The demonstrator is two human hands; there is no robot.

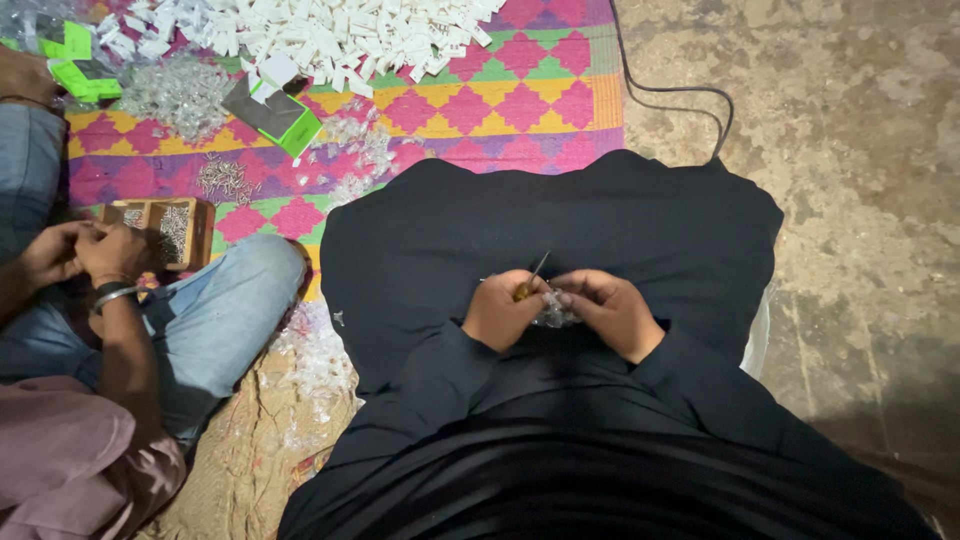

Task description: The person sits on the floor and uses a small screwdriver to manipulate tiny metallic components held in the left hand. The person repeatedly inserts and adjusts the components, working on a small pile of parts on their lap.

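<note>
- A small clear, glinting plastic part (553,314) is held over the lap, between the two hands and just in front of the body; its exact shape is too small to be told.
- A slim screwdriver (531,279) with a yellowish handle and a thin metal shaft is gripped by the left hand (497,312); the shaft is tilted up and away from the body.
- The grip of the left hand is closed around the screwdriver handle, and the grip of the right hand (612,312) is pinched on the clear part; the two hands are touching.
- Both hands are rested on black cloth (560,215) spread over the lap.
- A small wooden box (197,232) is set on the mat to the left, near another person's hands (75,255); it is divided into compartments, in which small silvery metal bits are seen.
- An open green and grey carton (278,112) is laid farther out on the mat, with a white piece at its mouth.
- A large heap of white plastic pieces (330,32) is piled at the far edge.
- Piles of clear parts (180,90) and a loose scatter of metal pins (226,178) are spread on the colourful woven mat (530,95).
- A dark cable (680,92) is run across the bare floor (860,150) to the right.
</note>
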